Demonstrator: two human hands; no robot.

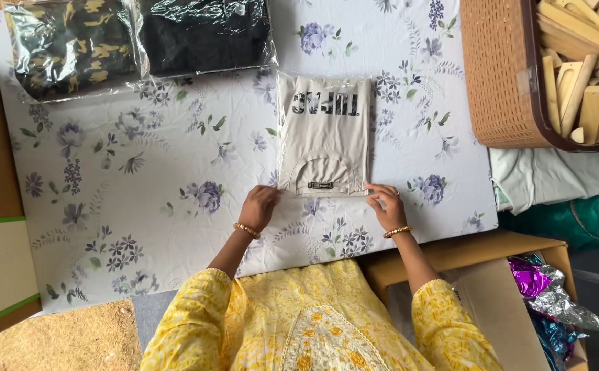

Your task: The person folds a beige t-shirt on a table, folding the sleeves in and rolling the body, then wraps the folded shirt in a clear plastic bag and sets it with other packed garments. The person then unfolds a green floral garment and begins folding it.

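Your left hand (pixel 259 207) rests with curled fingers on the near left corner of the bagged shirt (pixel 325 134), pinning the clear bag's edge to the cloth (pixel 175 192); your right hand (pixel 386 206) has fingers bent and pinched together on the near right corner of the same bag, beside the collar. The shirt is pale grey, folded to a neat rectangle inside its clear bag, collar end towards you, dark lettering at the far end; it lies flat a little right of the middle of the floral cloth, near the table's front edge.

At the far left lie two more bagged garments, side by side and touching: a camouflage one (pixel 72 45) and a black one (pixel 203 34); both are well apart from your hands. At the far right stands a brown woven basket (pixel 498 75) full of wooden pieces (pixel 588 75); its corner overlaps the cloth's edge. Below the basket is pale green fabric (pixel 553 178); a cardboard box (pixel 492 288) sits by your right elbow, with shiny purple and silver foil (pixel 540 285) at its side. A green-edged board (pixel 7 264) lies at the left, just off the cloth.
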